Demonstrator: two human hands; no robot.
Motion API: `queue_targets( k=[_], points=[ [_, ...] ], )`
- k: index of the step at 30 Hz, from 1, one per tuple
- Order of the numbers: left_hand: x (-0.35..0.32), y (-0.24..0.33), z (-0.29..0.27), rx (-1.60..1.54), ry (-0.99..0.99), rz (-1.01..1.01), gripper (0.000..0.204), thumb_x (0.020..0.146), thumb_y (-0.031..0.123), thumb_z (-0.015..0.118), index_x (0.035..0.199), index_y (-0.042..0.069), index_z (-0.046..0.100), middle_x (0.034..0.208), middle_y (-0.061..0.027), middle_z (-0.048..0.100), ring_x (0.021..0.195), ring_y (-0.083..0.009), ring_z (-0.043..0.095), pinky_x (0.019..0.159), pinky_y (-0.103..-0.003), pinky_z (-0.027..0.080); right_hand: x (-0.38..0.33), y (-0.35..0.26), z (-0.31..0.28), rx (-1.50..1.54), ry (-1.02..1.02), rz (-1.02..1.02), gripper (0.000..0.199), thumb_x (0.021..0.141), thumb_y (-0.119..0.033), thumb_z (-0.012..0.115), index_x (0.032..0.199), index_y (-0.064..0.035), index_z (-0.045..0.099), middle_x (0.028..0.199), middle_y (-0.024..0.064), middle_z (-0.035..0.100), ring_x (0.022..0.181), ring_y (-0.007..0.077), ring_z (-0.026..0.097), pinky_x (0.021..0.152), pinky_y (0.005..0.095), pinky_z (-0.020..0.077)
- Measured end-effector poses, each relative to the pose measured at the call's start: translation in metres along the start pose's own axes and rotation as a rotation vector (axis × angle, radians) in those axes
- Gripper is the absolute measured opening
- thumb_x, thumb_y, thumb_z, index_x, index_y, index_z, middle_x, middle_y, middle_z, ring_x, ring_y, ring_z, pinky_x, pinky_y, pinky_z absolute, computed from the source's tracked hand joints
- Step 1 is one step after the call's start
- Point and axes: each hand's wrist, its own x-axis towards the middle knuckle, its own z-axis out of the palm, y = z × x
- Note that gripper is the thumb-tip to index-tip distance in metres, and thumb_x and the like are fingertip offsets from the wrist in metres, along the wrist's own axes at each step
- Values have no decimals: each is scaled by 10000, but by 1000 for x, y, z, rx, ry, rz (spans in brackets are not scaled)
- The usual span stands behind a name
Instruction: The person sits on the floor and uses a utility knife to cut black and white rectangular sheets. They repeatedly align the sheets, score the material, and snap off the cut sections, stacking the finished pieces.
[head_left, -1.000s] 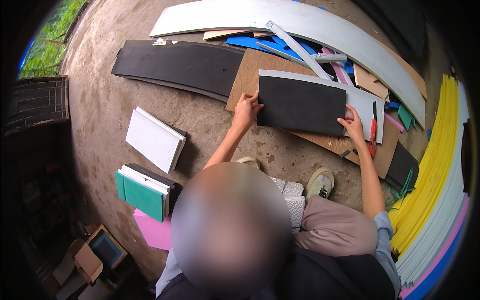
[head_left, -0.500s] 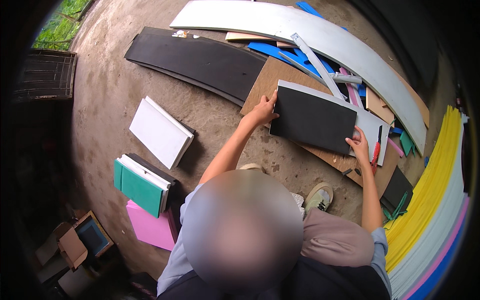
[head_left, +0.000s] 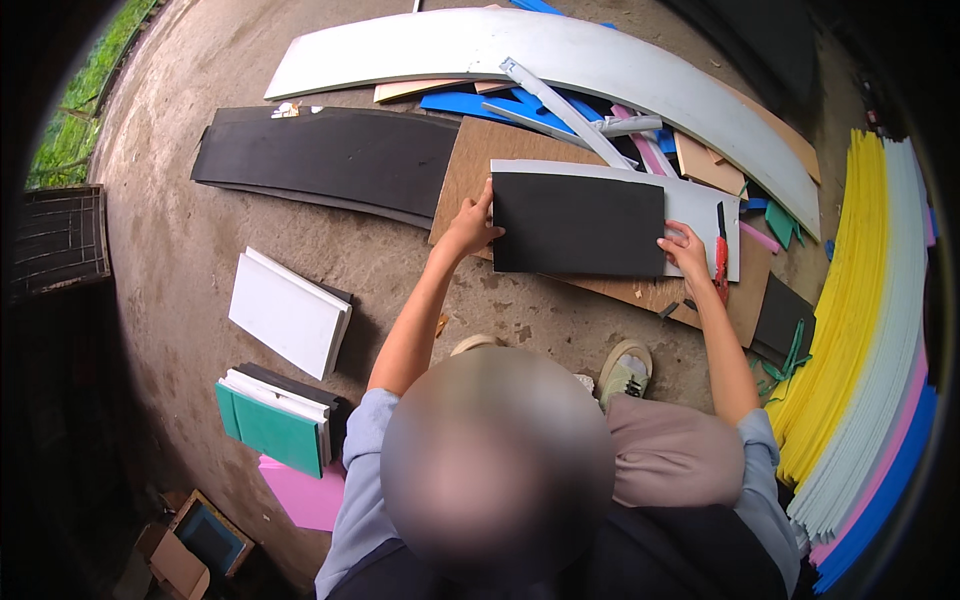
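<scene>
A rectangular black sheet [head_left: 578, 225], probably foam, lies over a longer pale grey-white sheet [head_left: 703, 200], which shows along its far edge and to its right. My left hand [head_left: 468, 228] grips the black sheet's left edge, thumb towards the near side. On the opposite edge, the thumb and fingers of my right hand [head_left: 686, 250] are closed at the near right part. Both sheets rest on a brown wooden board [head_left: 463, 165]. A red utility knife [head_left: 721, 262] with a dark blade lies on the pale sheet, just right of my right hand.
Long black sheets [head_left: 320, 155] and a long curved-looking white sheet [head_left: 400, 50] lie beyond, with blue offcuts [head_left: 470, 105] between. White [head_left: 290, 315], green [head_left: 270, 430] and pink [head_left: 300, 495] stacks stand at left. Tall yellow sheets [head_left: 845, 300] line the right side.
The whole view has shifted and turned, so the sheets appear further left and more level. Both hands remain at the black sheet's two ends.
</scene>
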Motion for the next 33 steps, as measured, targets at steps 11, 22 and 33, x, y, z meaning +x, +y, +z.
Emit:
queue_targets(
  k=[11, 22, 33],
  points=[
    [-38, 28, 16, 35, 291, 16, 649, 832, 68, 588, 1321, 436, 373, 993, -140, 463, 813, -245, 585, 805, -380, 490, 2, 12, 15, 114, 207, -28, 256, 714, -63, 705, 960, -13, 655, 840, 33, 657, 734, 86, 585, 639, 213, 442],
    [-40, 37, 15, 154, 282, 9, 607, 835, 75, 596, 1293, 434, 421, 966, -126, 465, 792, -205, 602, 776, -349, 503, 2, 15, 12, 55, 198, -32, 280, 693, -61, 714, 952, 23, 649, 862, 83, 660, 794, 133, 610, 759, 242, 465],
    [-42, 26, 33, 191, 358, 95, 607, 870, 76, 550, 1357, 369, 337, 1050, -180, 472, 839, -279, 576, 763, -366, 497, 11, 19, 10, -60, 202, -65, 244, 663, -118, 747, 873, -50, 644, 792, 58, 675, 730, 154, 631, 684, 275, 480]
  ],
)
